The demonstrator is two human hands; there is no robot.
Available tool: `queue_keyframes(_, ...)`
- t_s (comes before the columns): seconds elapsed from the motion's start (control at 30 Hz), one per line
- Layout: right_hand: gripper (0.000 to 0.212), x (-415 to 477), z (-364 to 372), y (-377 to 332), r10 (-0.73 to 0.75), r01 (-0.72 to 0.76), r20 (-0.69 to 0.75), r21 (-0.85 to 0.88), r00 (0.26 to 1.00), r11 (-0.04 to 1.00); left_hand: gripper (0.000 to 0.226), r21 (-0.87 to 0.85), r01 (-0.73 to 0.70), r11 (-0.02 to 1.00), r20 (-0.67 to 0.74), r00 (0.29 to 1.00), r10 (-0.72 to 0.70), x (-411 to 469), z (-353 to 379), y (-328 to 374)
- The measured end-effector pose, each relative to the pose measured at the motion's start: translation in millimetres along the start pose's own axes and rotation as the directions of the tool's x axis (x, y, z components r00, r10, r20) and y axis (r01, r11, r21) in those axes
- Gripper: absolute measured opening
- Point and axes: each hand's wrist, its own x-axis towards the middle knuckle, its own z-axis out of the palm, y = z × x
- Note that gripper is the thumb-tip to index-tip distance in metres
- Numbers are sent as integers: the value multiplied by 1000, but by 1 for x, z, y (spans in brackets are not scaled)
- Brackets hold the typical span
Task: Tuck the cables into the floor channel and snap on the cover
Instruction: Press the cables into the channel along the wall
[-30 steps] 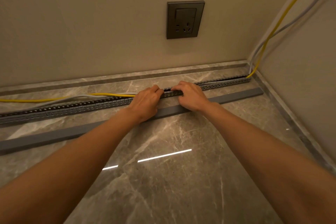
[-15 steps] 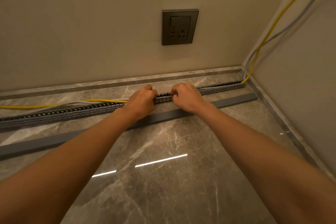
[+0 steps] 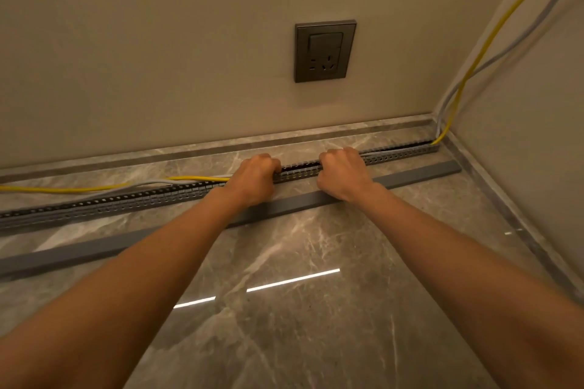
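Note:
A slotted grey floor channel [image 3: 132,204] runs along the wall from the left edge to the right corner. My left hand [image 3: 256,178] and right hand [image 3: 343,174] are curled into fists on its middle, a short gap between them, fingertips hidden inside the channel. A yellow cable [image 3: 63,189] and a grey cable [image 3: 142,184] lie loose on the floor behind the channel, left of my left hand, and run in under it. Right of my right hand the cables sit in the channel. The flat grey cover [image 3: 410,174] lies on the floor just in front.
A dark wall socket [image 3: 325,52] sits above the hands. Yellow and grey cables come down the right wall [image 3: 455,98] into the corner. A stone skirting [image 3: 347,129] lines both walls. Polished marble floor [image 3: 316,309] extends toward me.
Both hands have curled from flatter fingers into fists on the channel and moved slightly apart. The view has shifted a little.

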Motion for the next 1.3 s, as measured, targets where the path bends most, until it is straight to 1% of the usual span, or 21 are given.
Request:
queue_keyframes(0.07, 29, -1, 0, -8, -8, 9, -41, 14, 999, 1000, 33, -114, 45, 992, -68, 996, -53, -2, -4, -7)
queue_keyframes(0.1, 30, 1, 0, -17, -11, 13, -55, 46, 998, 999, 35, -149, 87, 985, -108, 989, -104, -5, -7, -14)
queue_keyframes(0.17, 31, 6, 2, -30, -4, 12, -66, 122, 998, 992, 37, -169, 180, 969, -134, 970, -204, -11, -8, -25)
queue_keyframes(0.27, 32, 13, 6, -54, -29, 37, -45, 191, 999, 981, 35, -176, 320, 931, -67, 940, -335, -20, -11, -50)
queue_keyframes(0.37, 35, 17, 12, -80, -113, 114, -18, 232, 993, 966, 27, -176, 377, 909, 21, 925, -380, -26, -16, -76)
queue_keyframes(0.43, 37, 21, 17, -97, -178, 170, 11, 243, 984, 955, 30, -164, 367, 916, 79, 930, -359, -29, -22, -88)
queue_keyframes(0.53, 37, 27, 24, -115, -222, 192, 81, 281, 972, 940, 33, -149, 317, 936, 162, 942, -294, -33, -31, -103)
queue_keyframes(0.6, 35, 28, 28, -122, -204, 170, 86, 298, 975, 939, 28, -113, 283, 952, 216, 943, -255, -36, -35, -115)
queue_keyframes(0.67, 32, 29, 29, -123, -168, 145, 53, 299, 984, 943, 24, -80, 230, 970, 224, 952, -207, -37, -37, -126)
queue_keyframes(0.73, 29, 29, 29, -124, -152, 137, 33, 278, 988, 951, 23, -68, 163, 984, 188, 971, -148, -39, -36, -129)
queue_keyframes(0.83, 27, 30, 29, -127, -137, 129, 13, 242, 991, 962, 26, -37, 56, 998, 97, 994, -52, -45, -36, -129)
queue_keyframes(0.9, 26, 30, 30, -128, -141, 134, 15, 218, 990, 967, 27, 11, -14, 1000, 39, 999, 14, -49, -34, -131)
queue_keyframes(0.97, 25, 31, 30, -128, -149, 142, 21, 194, 989, 971, 30, 57, -55, 997, -22, 998, 57, -54, -30, -132)
queue_keyframes(1.03, 24, 30, 30, -128, -159, 153, 23, 172, 987, 973, 33, 81, -66, 995, -56, 996, 71, -58, -28, -134)
queue_keyframes(1.13, 24, 29, 29, -128, -164, 159, 21, 153, 986, 975, 33, 17, -42, 999, -58, 997, 43, -61, -31, -142)
queue_keyframes(1.2, 24, 29, 29, -128, -158, 154, 13, 166, 987, 974, 25, 9, -34, 999, -81, 996, 35, -64, -34, -149)
queue_keyframes(1.3, 23, 29, 29, -129, -148, 145, 6, 180, 989, 973, 11, 108, -18, 994, -159, 987, 35, -72, -33, -154)
